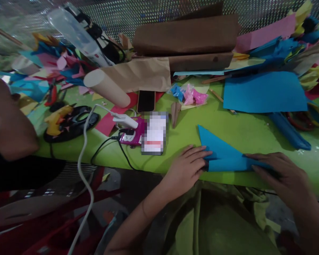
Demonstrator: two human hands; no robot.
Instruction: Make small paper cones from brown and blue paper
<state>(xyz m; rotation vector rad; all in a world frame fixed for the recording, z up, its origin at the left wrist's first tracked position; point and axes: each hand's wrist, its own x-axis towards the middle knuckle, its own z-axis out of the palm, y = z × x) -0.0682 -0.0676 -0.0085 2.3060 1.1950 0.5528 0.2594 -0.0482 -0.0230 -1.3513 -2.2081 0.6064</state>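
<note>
A sheet of blue paper (pixel 228 164), partly folded, lies at the front edge of the green table. Its lower edge is turned up into a long flap, and a pointed corner sticks out toward the upper left. My left hand (pixel 188 166) has hold of the left end, fingers together over the paper and the thumb mostly hidden. At the right end my right hand (pixel 284 177) pinches the paper between thumb and fingers. A brown paper cone (pixel 175 114) stands beyond my left hand, beside a lit phone (pixel 154 134) with a blurred screen.
Behind lie a larger blue sheet (pixel 264 92), scissors (pixel 317 115), small plastic-wrapped pieces (pixel 188 95), a cardboard tube (pixel 107 88) and a brown roll (pixel 184 35). A purple power strip (pixel 133 136) trails a white cable (pixel 81 166) over the edge. Another person's arm (pixel 10 120) rests at left.
</note>
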